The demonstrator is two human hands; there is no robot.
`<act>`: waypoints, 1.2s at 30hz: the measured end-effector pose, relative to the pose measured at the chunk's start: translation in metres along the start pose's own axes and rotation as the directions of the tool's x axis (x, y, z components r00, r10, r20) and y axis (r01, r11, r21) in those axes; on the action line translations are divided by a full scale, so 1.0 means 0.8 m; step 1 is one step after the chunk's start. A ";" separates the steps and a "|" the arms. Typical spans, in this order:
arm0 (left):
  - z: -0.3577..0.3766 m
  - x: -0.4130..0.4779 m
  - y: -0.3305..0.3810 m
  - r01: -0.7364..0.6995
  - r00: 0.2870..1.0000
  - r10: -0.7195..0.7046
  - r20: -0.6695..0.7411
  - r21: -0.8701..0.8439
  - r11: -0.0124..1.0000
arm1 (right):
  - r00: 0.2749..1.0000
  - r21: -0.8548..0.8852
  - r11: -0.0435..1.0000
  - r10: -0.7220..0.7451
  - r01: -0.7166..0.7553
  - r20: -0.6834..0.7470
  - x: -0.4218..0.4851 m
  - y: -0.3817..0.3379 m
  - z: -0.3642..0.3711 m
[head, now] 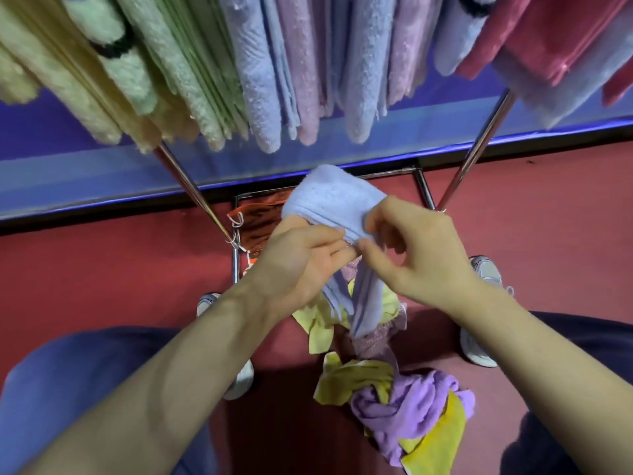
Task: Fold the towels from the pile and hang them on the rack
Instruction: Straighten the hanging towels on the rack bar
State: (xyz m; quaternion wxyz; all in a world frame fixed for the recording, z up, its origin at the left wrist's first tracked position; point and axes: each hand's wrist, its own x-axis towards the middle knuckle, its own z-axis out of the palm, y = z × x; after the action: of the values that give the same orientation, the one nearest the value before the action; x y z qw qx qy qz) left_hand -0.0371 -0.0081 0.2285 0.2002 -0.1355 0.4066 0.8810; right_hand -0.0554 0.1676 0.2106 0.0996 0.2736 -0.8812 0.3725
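A light blue towel (334, 200) is held up in front of me, its upper part bunched and its lower end hanging down. My left hand (301, 258) grips it from the left, thumb on top. My right hand (411, 255) pinches its edge at the middle between thumb and fingers. Below my hands a pile of towels (404, 402), yellow, purple and pink, lies on the red floor. Above, the rack (476, 149) carries several hung towels (260, 80) in cream, green, blue, pink and red.
The rack's two chrome legs slant down to a base frame (236, 265) on the red floor. An orange-brown bag (260, 221) sits inside that frame. A blue wall with a black skirting runs behind. My white shoes (479, 344) flank the pile.
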 end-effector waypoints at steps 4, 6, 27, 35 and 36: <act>-0.003 0.001 -0.001 -0.026 0.997 0.026 -0.075 0.002 1.000 | 0.999 0.013 1.000 -0.020 0.019 0.041 -0.007 -0.005 0.006; -0.005 0.002 0.000 -0.033 0.997 0.033 -0.076 -0.002 0.999 | 1.000 0.062 0.998 0.006 -0.007 0.017 -0.006 -0.004 0.004; 0.005 0.002 0.000 -0.028 0.994 0.014 -0.106 -0.133 0.991 | 0.985 0.082 0.981 0.175 -0.173 -0.007 -0.010 -0.005 0.033; 0.007 0.003 -0.002 0.000 0.992 -0.027 -0.120 -0.221 0.975 | 0.971 0.119 0.966 0.235 -0.228 -0.043 -0.006 -0.005 0.039; 0.008 0.003 -0.002 0.003 0.992 -0.031 -0.121 -0.221 0.975 | 0.970 0.113 0.966 0.239 -0.233 -0.047 -0.005 -0.005 0.039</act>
State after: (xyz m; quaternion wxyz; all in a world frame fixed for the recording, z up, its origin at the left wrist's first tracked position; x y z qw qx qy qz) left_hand -0.0393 -0.0020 0.2305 0.1659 -0.2145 0.3168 0.9089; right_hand -0.0491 0.1450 0.1894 0.0665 0.1603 -0.8829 0.4363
